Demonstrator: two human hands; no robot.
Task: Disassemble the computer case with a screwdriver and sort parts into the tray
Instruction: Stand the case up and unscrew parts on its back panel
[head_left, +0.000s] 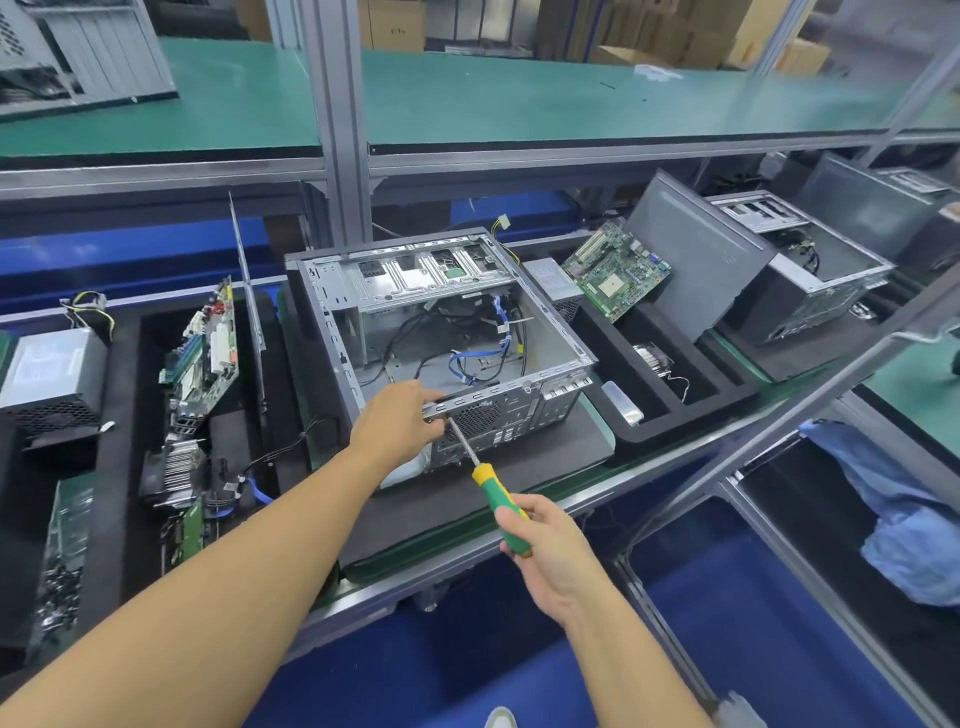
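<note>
Computer case (447, 322) is laid open side up on a dark mat (457, 512), between the left tray (130, 374) and the right tray (719, 395). Left arm is stretched forward. Left hand (395, 421) is set on the case's near rear edge, fingers curled over it and gripping. Screwdriver (500, 493) is held in right hand (545, 551), fingers wrapped round the green-yellow handle. Shaft is angled up-left, tip at the rear panel just beside the left fingers.
</note>
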